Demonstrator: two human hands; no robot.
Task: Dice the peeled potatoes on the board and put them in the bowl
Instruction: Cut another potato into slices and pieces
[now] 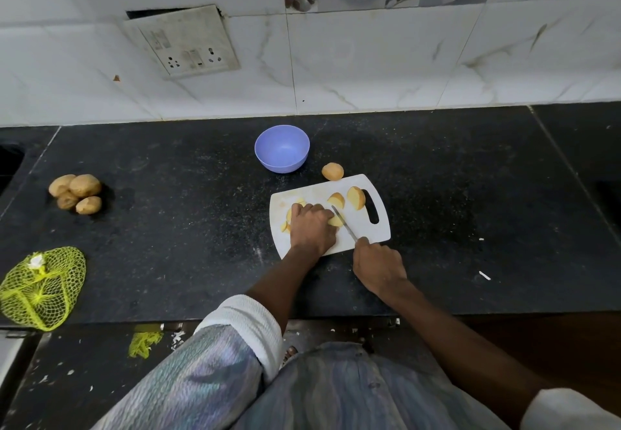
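Cutting in hand on the white chopping board point(361, 224), which lies flat on the black speckled worktop point(168, 194). A potato piece point(335, 221) is pinned to the board by the left hand point(311, 228), fingers curled over it. The knife point(343, 222) is gripped at the handle by the right hand point(378, 266), blade laid against the piece. Two larger potato chunks point(356, 197) wait near the board's handle slot; small cut pieces point(287, 221) lie at the left, partly hidden by the left hand. One whole peeled potato point(332, 171) sits just off the board's far edge. The blue bowl point(281, 148), beyond the board, appears empty.

Handling judgement: cut potato is firm, wet and likely slippery; rounded chunks may rock, so they are best set cut face down and held from above, fingertips tucked back from the blade.

Surroundings: unpeeled potatoes point(75, 192) and a yellow net bag point(42, 287) at left; white marble-look tiled wall with a socket plate point(183, 41).
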